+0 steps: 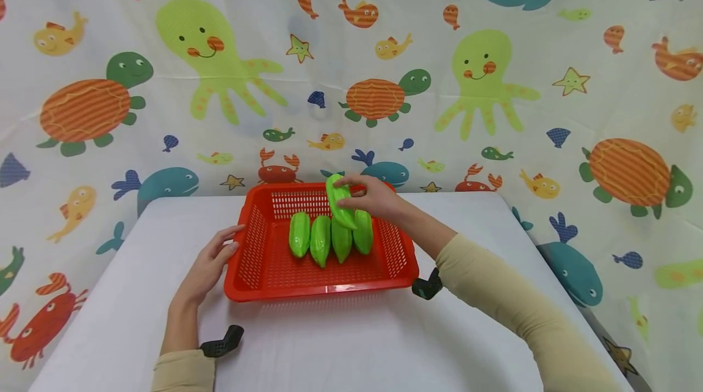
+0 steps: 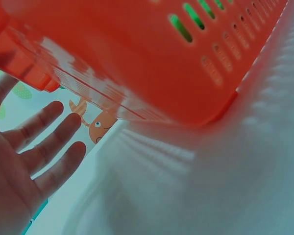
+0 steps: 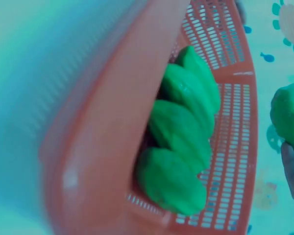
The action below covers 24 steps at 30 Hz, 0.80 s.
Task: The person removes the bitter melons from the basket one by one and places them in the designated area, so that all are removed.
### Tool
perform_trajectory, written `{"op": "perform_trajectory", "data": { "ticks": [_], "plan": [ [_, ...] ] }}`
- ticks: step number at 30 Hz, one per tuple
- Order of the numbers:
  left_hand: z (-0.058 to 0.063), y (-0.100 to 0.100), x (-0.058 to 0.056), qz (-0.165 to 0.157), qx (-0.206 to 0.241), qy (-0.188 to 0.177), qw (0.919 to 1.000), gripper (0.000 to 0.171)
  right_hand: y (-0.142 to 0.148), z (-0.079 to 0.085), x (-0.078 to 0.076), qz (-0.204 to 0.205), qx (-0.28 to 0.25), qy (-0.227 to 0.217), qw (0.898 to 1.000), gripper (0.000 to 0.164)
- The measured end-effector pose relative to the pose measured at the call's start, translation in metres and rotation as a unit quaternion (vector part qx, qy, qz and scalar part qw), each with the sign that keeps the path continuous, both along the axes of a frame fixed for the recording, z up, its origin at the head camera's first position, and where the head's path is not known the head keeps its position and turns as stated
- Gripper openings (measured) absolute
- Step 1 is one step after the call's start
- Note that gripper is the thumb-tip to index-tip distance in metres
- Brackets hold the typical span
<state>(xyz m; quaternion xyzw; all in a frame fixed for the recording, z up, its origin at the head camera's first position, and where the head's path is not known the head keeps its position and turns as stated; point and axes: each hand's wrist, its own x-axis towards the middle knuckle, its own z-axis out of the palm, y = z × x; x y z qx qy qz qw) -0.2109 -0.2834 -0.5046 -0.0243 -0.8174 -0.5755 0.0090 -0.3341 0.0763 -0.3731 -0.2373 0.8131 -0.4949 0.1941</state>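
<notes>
My right hand (image 1: 379, 198) pinches a long, ridged green fruit (image 1: 334, 194) between thumb and fingers. It is held tilted over the back of a red plastic basket (image 1: 340, 290), overlapping the fruits behind it in the head view. Several more ridged green fruits (image 1: 320, 240) lie side by side in the basket. The right wrist view shows the held fruit (image 3: 288, 115) beyond the basket's rim, at the right edge. My left hand (image 1: 211, 259) is at the basket's left rim with its fingertips touching it. Its fingers (image 2: 51, 169) look loosely spread in the left wrist view.
The basket stands on a white-covered table (image 1: 329, 343), near its back edge. Behind hangs a curtain (image 1: 340, 154) printed with sea animals. A black wrist mount (image 1: 222, 342) is on the left wrist, another (image 1: 427, 285) on the right.
</notes>
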Motion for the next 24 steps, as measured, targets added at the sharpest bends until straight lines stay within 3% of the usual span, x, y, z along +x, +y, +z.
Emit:
{"op": "perform_trajectory", "data": {
  "ticks": [7,18,24],
  "plan": [
    [0.001,0.0,0.001,0.001,0.003,-0.001,1.0,0.055,0.038,0.002,0.004,-0.032,0.005,-0.007,0.999,0.047],
    [0.002,-0.002,-0.002,-0.005,-0.012,0.004,0.9999,0.054,0.108,-0.017,0.001,-0.131,-0.028,0.001,0.991,0.052],
    [0.0,-0.003,-0.002,-0.008,-0.008,-0.003,0.9999,0.056,0.139,-0.028,-0.002,-0.182,-0.016,-0.016,0.983,0.056]
  ]
}}
